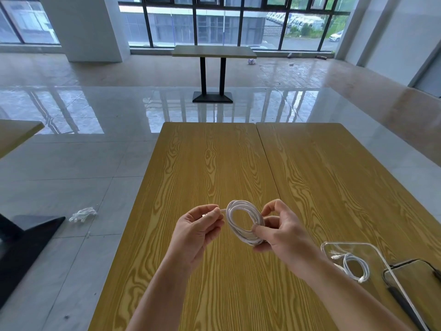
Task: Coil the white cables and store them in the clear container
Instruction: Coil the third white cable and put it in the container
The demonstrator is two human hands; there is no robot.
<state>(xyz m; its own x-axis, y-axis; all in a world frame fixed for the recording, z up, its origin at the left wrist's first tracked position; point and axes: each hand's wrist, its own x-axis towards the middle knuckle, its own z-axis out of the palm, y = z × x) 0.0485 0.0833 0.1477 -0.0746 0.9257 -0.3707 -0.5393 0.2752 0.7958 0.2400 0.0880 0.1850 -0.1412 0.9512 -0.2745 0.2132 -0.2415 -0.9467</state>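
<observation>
Here, mid-air above the wood-grain tabletop (214,163), a white cable (244,223) wound into a neat ring of several loops. Held at its right and lower edge by the right hand (284,232), fingers (261,229) curled and pinching the bundled strands together. To the left, touching the ring's upper edge, the cable's free end, pinched between thumb and fingertips of the left hand (199,226). Looks like the closing stage of coiling this cable: only a short tail left loose. Next, probably, tucking or wrapping that tail around the loops without letting the ring spring open, then carrying it rightward. Near the right forearm, lying on the tabletop, the clear container (358,249), with a second coiled white cable (355,266) already inside. Just beyond it at the frame's right edge, a dark-rimmed clear piece (410,278), possibly the lid; cannot tell for sure.
</observation>
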